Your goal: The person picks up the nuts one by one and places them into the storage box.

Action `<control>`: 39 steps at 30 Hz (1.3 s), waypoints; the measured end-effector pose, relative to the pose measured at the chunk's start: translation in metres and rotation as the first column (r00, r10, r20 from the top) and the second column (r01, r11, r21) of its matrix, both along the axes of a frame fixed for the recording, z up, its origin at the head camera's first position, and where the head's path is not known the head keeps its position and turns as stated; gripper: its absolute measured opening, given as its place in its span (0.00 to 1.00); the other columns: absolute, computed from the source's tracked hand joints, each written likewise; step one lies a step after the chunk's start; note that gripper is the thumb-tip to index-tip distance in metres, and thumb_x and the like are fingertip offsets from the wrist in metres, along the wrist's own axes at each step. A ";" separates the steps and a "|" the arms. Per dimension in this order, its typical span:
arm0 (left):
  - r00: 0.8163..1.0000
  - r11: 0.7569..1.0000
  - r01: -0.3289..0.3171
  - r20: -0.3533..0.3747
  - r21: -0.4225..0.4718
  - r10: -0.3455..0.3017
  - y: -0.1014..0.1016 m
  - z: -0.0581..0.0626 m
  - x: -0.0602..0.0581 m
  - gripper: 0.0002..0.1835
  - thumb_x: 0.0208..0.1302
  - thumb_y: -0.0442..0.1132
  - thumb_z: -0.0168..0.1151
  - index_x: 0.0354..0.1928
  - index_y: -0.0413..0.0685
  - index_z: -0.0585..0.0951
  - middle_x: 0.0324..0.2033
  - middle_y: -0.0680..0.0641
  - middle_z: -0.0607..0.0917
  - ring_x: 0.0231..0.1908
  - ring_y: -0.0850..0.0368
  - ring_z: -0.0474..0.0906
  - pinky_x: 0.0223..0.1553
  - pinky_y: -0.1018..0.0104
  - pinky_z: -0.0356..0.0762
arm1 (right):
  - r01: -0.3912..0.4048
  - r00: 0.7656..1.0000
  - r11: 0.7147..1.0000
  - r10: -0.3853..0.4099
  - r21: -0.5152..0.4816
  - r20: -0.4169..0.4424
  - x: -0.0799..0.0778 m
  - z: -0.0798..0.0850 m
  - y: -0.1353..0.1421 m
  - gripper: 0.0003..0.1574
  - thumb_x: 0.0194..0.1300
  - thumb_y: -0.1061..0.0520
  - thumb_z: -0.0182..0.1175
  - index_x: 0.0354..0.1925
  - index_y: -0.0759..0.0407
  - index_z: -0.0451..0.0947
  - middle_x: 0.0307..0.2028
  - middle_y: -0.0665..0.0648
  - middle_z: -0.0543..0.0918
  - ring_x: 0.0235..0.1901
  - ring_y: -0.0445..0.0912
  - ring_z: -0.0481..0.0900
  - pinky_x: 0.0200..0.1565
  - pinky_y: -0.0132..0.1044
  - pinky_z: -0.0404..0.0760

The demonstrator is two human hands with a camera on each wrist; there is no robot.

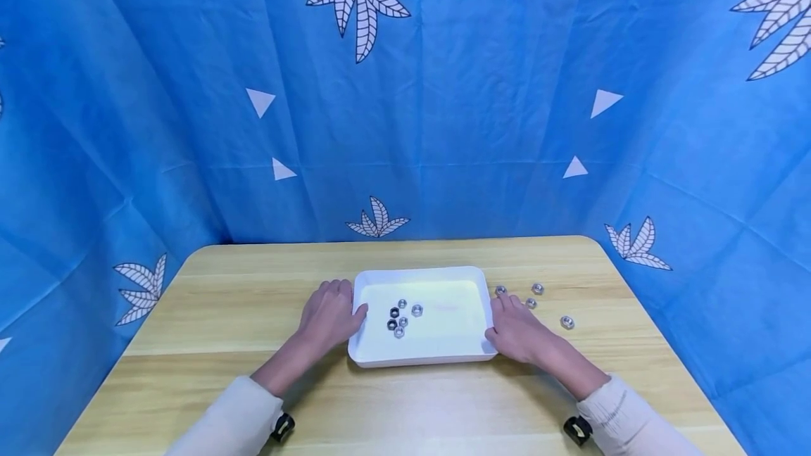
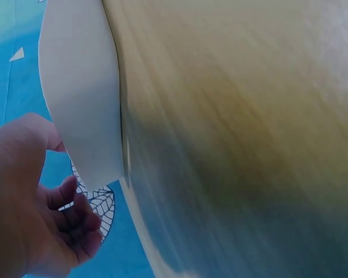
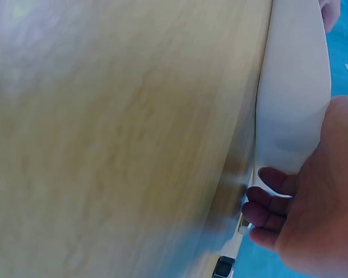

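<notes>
A white rectangular tray (image 1: 450,336) rests on the wooden table. Its left end is held by my left hand (image 1: 326,315), thumb over the rim and fingers along the outside. On the opposite end, my right hand (image 1: 514,329) grips the rim in the same way. Several hex nuts (image 1: 403,321), silver and black, lie loose in the tray's left half. One silver nut (image 1: 501,290) sits right at the right hand's fingertips, outside the tray. Both wrist views show the tray's outer wall (image 2: 81,104) (image 3: 293,98) beside curled fingers.
To the right of the tray, more silver nuts lie scattered on the table (image 1: 222,301), the farthest nut (image 1: 567,322) beside the right forearm. A blue curtain (image 1: 443,125) with white leaf prints hangs behind the table and along both sides.
</notes>
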State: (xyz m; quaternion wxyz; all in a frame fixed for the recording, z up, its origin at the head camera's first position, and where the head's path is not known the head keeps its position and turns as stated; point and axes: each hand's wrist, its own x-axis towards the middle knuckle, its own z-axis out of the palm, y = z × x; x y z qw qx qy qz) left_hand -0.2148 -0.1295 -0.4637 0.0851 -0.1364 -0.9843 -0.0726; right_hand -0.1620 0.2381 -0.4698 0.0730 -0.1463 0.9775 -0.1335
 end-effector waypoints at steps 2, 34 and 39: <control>1.000 0.999 -0.014 0.001 -0.029 0.014 0.000 -0.001 0.003 0.25 0.67 0.55 0.66 0.46 0.36 0.80 0.32 0.43 0.82 0.35 0.50 0.74 0.36 0.59 0.75 | -0.005 1.000 1.000 0.005 0.001 0.000 0.001 0.000 0.000 0.43 0.74 0.51 0.50 0.73 0.81 0.56 0.75 0.82 0.57 0.76 0.72 0.56 0.76 0.63 0.58; 0.977 0.998 -0.054 0.207 -0.039 0.061 0.012 -0.009 0.015 0.20 0.72 0.46 0.54 0.51 0.33 0.72 0.37 0.41 0.71 0.41 0.45 0.64 0.43 0.57 0.61 | -0.020 1.000 1.000 0.020 0.010 0.011 0.005 0.005 0.003 0.43 0.74 0.52 0.50 0.73 0.82 0.55 0.75 0.82 0.57 0.76 0.72 0.56 0.76 0.63 0.58; 0.972 0.997 -0.069 0.224 -0.032 0.075 0.013 -0.009 0.016 0.21 0.73 0.46 0.53 0.52 0.32 0.72 0.39 0.40 0.73 0.42 0.45 0.65 0.44 0.56 0.62 | -0.027 0.999 1.000 0.027 0.004 0.035 0.005 0.008 0.005 0.44 0.73 0.53 0.50 0.74 0.82 0.53 0.75 0.83 0.55 0.77 0.73 0.54 0.77 0.64 0.56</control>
